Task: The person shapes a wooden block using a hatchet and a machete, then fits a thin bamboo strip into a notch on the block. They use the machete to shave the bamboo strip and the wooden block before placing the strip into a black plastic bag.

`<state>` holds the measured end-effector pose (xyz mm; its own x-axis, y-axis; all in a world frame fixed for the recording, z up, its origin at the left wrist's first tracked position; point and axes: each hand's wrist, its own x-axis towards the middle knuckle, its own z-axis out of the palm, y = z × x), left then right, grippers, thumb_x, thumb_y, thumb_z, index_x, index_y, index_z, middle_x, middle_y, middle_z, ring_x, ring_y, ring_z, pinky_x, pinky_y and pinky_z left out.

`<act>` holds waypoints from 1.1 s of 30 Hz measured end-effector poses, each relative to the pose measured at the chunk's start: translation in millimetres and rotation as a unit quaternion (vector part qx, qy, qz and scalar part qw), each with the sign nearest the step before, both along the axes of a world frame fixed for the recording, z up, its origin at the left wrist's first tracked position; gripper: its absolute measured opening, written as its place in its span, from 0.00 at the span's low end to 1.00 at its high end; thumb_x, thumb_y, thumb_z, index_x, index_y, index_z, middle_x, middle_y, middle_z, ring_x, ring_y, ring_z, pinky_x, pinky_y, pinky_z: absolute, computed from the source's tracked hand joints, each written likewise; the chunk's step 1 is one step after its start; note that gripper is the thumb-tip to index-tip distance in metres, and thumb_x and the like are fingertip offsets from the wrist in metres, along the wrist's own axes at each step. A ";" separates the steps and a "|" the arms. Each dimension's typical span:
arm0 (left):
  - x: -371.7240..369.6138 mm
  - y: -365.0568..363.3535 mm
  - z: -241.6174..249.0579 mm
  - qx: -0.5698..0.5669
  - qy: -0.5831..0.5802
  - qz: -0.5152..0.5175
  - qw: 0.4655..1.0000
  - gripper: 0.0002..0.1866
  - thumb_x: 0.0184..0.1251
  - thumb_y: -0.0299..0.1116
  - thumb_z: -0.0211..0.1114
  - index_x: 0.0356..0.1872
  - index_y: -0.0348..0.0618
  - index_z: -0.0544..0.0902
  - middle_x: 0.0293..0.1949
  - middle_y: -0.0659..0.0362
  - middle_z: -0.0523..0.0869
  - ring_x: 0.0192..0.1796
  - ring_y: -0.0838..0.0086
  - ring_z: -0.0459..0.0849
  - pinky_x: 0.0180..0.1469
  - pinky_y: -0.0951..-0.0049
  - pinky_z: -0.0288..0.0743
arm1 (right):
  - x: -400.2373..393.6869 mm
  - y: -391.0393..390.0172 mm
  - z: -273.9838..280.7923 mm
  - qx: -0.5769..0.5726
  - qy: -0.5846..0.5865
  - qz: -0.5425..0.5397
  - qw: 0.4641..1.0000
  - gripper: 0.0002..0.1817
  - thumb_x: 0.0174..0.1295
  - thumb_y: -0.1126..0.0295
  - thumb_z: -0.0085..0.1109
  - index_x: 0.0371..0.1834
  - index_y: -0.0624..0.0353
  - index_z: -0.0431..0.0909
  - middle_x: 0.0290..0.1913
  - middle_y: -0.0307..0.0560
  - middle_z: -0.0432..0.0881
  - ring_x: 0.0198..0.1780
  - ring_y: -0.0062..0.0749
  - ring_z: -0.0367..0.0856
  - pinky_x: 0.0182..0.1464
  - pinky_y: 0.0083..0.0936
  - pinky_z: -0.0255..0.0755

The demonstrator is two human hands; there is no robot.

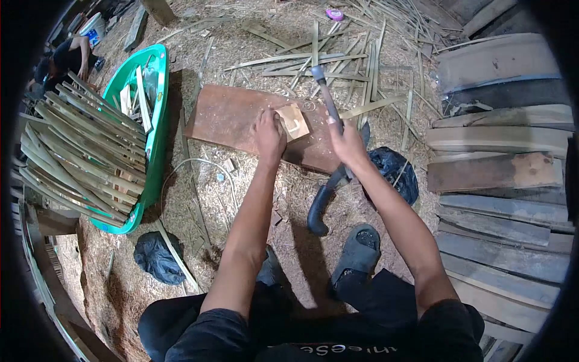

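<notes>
Knees and my sandal (357, 247) sit nearest, on the sawdust floor. L hand (269, 134) presses flat-ish on a small wood block (294, 121), pinning it to the reddish board (232, 117) so it won't skid. R hand (345, 140) is wrapped tight round a hammer (325, 96) handle, head raised far side. Green tub (142, 130) of bamboo strips (78, 151) sits left, w/ planks (500, 175) stacked right.

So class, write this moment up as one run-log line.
left hand: pressing small wood piece on board | right hand: gripping raised hammer | green tub of bamboo strips at left
</notes>
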<state>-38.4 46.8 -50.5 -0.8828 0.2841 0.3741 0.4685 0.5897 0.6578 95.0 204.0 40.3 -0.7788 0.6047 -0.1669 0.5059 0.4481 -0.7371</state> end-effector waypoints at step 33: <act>57.1 0.1 14.7 -0.115 0.111 -0.173 0.972 0.33 0.54 0.37 0.69 0.65 0.49 0.73 0.67 0.56 0.72 0.71 0.58 0.67 0.70 0.45 0.56 | 92.9 -44.4 -63.1 -0.241 -0.189 -0.055 0.950 0.26 0.60 0.50 0.66 0.21 0.67 0.82 0.19 0.52 0.83 0.18 0.34 0.83 0.21 0.29 0.78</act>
